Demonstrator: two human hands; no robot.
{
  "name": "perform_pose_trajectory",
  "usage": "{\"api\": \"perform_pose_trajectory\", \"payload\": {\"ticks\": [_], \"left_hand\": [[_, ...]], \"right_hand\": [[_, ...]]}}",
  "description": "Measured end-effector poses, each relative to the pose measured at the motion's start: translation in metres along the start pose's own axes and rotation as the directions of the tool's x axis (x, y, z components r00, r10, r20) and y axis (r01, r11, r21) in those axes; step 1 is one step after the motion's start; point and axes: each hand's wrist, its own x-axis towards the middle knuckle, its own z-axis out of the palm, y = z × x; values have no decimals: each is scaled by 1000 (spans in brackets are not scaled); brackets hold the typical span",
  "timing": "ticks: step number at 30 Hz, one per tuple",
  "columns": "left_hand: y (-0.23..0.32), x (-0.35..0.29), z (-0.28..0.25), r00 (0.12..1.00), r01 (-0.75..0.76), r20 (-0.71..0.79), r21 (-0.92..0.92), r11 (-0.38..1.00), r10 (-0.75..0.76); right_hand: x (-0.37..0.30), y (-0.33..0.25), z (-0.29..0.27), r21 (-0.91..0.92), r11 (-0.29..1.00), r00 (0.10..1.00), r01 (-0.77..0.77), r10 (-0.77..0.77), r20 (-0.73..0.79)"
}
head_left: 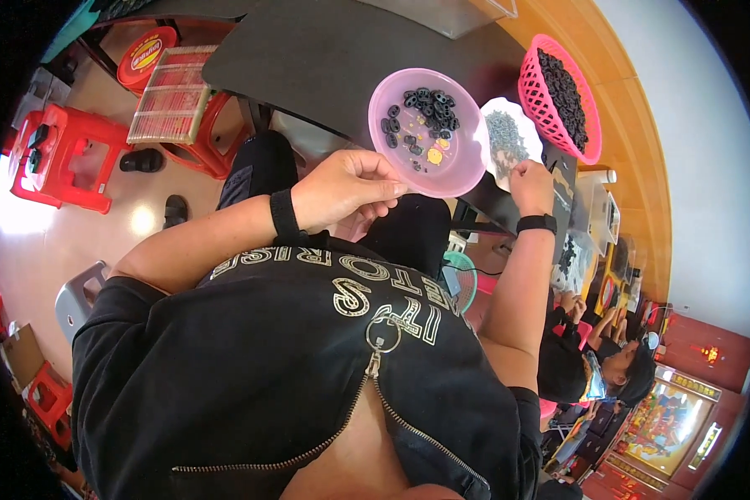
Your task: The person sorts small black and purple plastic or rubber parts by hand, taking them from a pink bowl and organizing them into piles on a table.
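Note:
My left hand (350,188) pinches the near rim of a pink plastic bowl (468,165), thumb on top and fingers underneath. Inside the bowl lie several small black ring-shaped parts (433,107) and a few yellow bits (435,156). To its right is a white scalloped plate (532,133) spread with tiny grey pieces (505,136). My right hand (532,187) is at the near edge of that plate, its fingers closed together. What they hold, if anything, is too small or hidden to make out.
A pink lattice basket (543,110) full of black parts (563,100) stands at the right of the dark table (308,62). Red plastic stools (83,154) and a wooden rack (173,96) are on the left. Another person (600,367) sits at work on the right.

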Motion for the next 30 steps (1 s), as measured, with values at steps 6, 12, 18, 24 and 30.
{"api": "perform_pose_trajectory", "payload": {"ticks": [6,12,18,24,30], "left_hand": [[-1,-2,0,999,9,-46,-5,1000,-9],[-2,0,2,998,-21,-66,-24,999,20],[-6,2,5,997,-51,-67,-30,998,48],[-8,0,9,995,-83,-61,-52,995,80],[-8,-4,8,994,-106,-16,-32,994,106]], "right_hand": [[-4,7,-3,53,999,992,-5,12,-129],[-38,-22,-13,744,667,992,31,71,-104],[-84,-89,-19,970,244,988,17,-151,21],[-113,-124,-25,988,121,955,-92,-271,122],[-121,-130,-29,981,156,953,-115,-262,153]]}}
